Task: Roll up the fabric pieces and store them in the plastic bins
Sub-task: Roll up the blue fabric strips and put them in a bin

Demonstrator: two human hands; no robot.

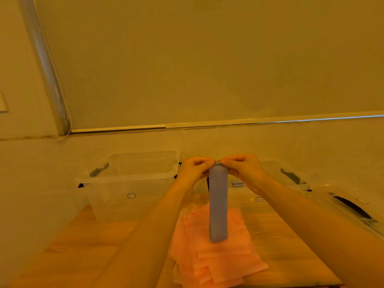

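A narrow blue-grey fabric strip (218, 204) hangs straight down in the middle of the head view. My left hand (194, 170) and my right hand (243, 170) pinch its top edge from either side, held up above the table. Below it lies a pile of pink fabric pieces (216, 252) on the wooden table. A clear plastic bin (133, 177) stands open at the back left. A second clear bin (276, 196) stands at the back right, partly hidden by my right forearm, with a small blue-grey roll (238, 183) inside it.
A clear lid with a dark handle (351, 206) lies at the far right. The wooden table (104, 235) meets a pale wall behind the bins. A roller blind (207, 59) fills the upper view.
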